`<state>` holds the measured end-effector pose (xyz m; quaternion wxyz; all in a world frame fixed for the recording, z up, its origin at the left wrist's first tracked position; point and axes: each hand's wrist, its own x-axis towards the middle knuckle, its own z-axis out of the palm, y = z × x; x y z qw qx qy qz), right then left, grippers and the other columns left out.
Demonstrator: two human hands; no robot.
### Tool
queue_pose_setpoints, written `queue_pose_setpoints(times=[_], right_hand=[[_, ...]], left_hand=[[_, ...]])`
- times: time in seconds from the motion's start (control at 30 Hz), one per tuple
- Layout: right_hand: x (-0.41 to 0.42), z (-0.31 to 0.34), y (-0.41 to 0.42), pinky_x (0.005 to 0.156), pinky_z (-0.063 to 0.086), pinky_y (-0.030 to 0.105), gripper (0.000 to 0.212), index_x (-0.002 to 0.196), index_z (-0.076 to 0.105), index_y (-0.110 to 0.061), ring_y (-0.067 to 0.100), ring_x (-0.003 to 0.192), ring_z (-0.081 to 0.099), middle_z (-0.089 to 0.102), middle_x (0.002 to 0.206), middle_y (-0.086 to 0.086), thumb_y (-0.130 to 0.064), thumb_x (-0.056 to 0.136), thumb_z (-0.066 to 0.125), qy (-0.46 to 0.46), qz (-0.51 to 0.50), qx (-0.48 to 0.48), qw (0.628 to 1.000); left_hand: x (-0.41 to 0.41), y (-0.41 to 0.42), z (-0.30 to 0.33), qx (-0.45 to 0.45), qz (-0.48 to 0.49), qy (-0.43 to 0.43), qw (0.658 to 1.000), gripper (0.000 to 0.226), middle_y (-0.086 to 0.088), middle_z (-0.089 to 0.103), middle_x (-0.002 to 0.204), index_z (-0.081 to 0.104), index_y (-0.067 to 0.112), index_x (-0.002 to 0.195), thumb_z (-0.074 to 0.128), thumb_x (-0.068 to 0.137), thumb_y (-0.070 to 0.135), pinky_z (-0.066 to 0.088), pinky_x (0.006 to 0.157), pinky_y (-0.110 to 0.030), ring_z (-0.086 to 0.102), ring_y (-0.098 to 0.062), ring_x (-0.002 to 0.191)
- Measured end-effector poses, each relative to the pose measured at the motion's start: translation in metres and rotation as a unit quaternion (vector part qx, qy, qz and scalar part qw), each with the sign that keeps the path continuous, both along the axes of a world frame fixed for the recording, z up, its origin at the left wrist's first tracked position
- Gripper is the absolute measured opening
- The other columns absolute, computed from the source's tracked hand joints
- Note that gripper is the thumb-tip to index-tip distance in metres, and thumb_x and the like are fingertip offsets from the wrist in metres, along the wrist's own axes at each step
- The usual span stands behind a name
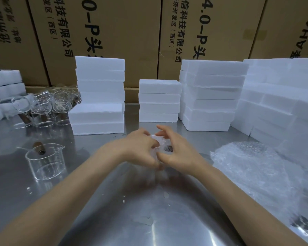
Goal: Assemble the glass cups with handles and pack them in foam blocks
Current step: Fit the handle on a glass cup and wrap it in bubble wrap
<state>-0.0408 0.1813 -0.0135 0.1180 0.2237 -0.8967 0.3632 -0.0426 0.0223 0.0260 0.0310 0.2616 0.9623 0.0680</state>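
Steel table (140, 219), shiny, a few white crumbs on it, both bare forearms reaching in from the near edge. Left hand (140, 148) and right hand (178, 155) meet at table centre, just above the surface, both curled round a small bubble-wrapped bundle (161, 143); left fingers clench it from the left, right thumb and fingers pinch it from the right, index finger lifted. A dark bit shows through the wrap, too blurred to say what it is. Near right: loose heap of bubble wrap (252, 166) lying on the table, running toward the right edge. Near left: one glass cup (45, 161) standing upright with pour spout to the right, a brown handle (38, 147) at its back rim; whether attached or just behind it, cannot tell. Further left and back: cluster of more glass cups (43, 107) with brown handles, packed close together, beside low foam pieces at the left edge. Behind the hands: three stacks of white foam blocks (158, 101), tall one left of centre, short one centre, tall one right, then a bigger mass of foam at far right. At the back, a wall of cardboard cartons (132, 32) with black print.
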Motion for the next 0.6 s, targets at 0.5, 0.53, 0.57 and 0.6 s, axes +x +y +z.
queue_pose_setpoints(times=[0.5,0.53,0.57,0.6], right_hand=[[-0.097,0.02,-0.011,0.107,0.036,0.039,0.048,0.137,0.039,-0.007,0.027,0.129,0.044,0.043,0.141,0.012,-0.034,0.097,0.039,-0.38,0.013,-0.439,0.814],[-0.104,0.018,-0.019,0.108,0.035,0.039,0.051,0.142,0.032,-0.007,0.029,0.132,0.04,0.037,0.146,0.013,-0.032,0.098,0.04,-0.388,0.02,-0.427,0.816],[-0.109,0.016,-0.028,0.107,0.036,0.038,0.053,0.144,0.029,-0.008,0.029,0.133,0.038,0.033,0.149,0.011,-0.032,0.098,0.04,-0.399,0.032,-0.408,0.821],[-0.113,0.017,-0.038,0.103,0.038,0.036,0.054,0.145,0.028,-0.011,0.028,0.134,0.037,0.031,0.151,0.008,-0.032,0.097,0.041,-0.414,0.047,-0.38,0.826]], left_hand=[[-0.058,-0.11,-0.047,0.605,0.462,0.191,0.62,0.07,-0.012,0.013,0.152,0.024,0.005,0.146,0.06,0.089,0.026,0.024,0.11,-0.035,0.025,-0.026,0.138],[-0.061,-0.114,-0.047,0.603,0.466,0.194,0.618,0.071,-0.012,0.011,0.154,0.021,0.005,0.148,0.058,0.09,0.025,0.023,0.11,-0.035,0.024,-0.025,0.139],[-0.063,-0.117,-0.048,0.6,0.467,0.196,0.619,0.073,-0.011,0.009,0.156,0.017,0.006,0.149,0.056,0.091,0.025,0.022,0.109,-0.035,0.023,-0.025,0.14],[-0.066,-0.119,-0.049,0.597,0.469,0.197,0.62,0.073,-0.01,0.007,0.157,0.015,0.007,0.151,0.054,0.092,0.026,0.022,0.11,-0.036,0.022,-0.025,0.141]])
